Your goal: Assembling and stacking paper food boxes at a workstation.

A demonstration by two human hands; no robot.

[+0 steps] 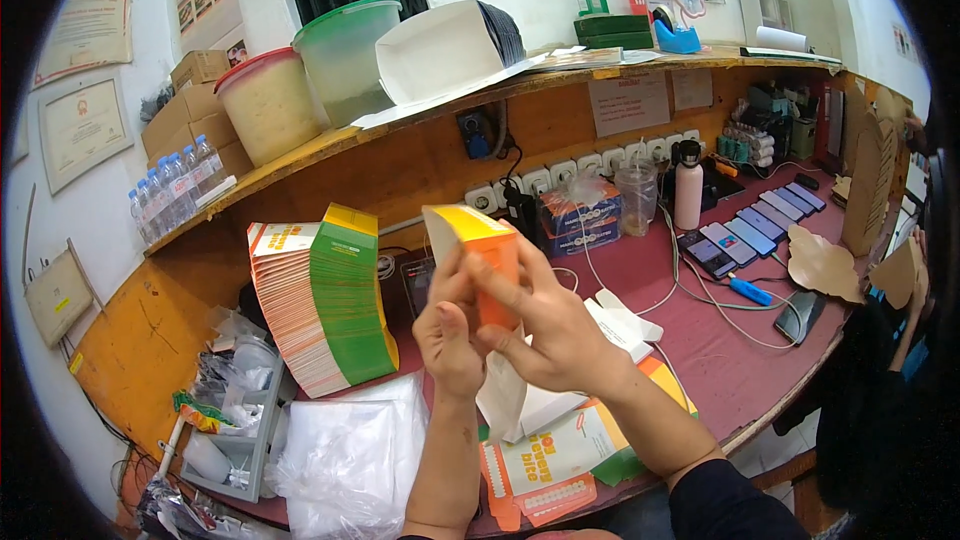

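At the centre of the frame I see a small orange and yellow carton [478, 252] held up above the desk, its top flap open and its inside hidden from me. My left hand [447, 332] wraps the carton's lower left side with fingers curled closed around it. My right hand [545, 325] grips it from the right, thumb and forefinger pressed on the orange face, the other fingers half bent.

Just below the hands, unfolded flat cartons [545, 455] in orange, white and green lie on the maroon desk [720, 360]. To the left stands a fanned stack of flattened cartons [325, 305], orange-edged with a green and yellow top. At lower left, clear plastic bags [350, 460] lie beside a grey drawer unit [240, 420] holding small clutter.

On the wooden shelf [330, 145] in the upper left sit a red-lidded tub [268, 105] filled with something pale and a green-lidded tub [345, 55] that looks see-through. Small water bottles [175, 190] line up at far left. A row of phones [755, 225] lies at right, near a white bottle [688, 190].
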